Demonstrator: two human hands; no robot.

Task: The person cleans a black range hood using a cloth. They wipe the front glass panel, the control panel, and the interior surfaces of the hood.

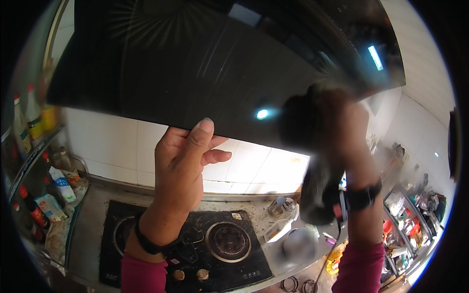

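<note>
A black glossy range hood panel (176,77) fills the upper part of the view, with bright light reflections on it. My left hand (183,164) pinches its lower edge, thumb on the front face and fingers behind. At the panel's right side my right hand (344,124) is wrapped around a dark handheld power tool (318,194). Motion blur hides the tool's exact kind and its front end, which overlaps the panel. A dark cord (331,252) trails down from near the tool. I wear a black band on each wrist.
A black glass gas cooktop (231,271) with round burners lies below, soiled around the edges. On the left stands a shelf rack (36,154) with bottles and packets. A round pale object (301,246) and a glass jar (276,207) sit right of the cooktop. A cluttered rack (399,223) stands farther right.
</note>
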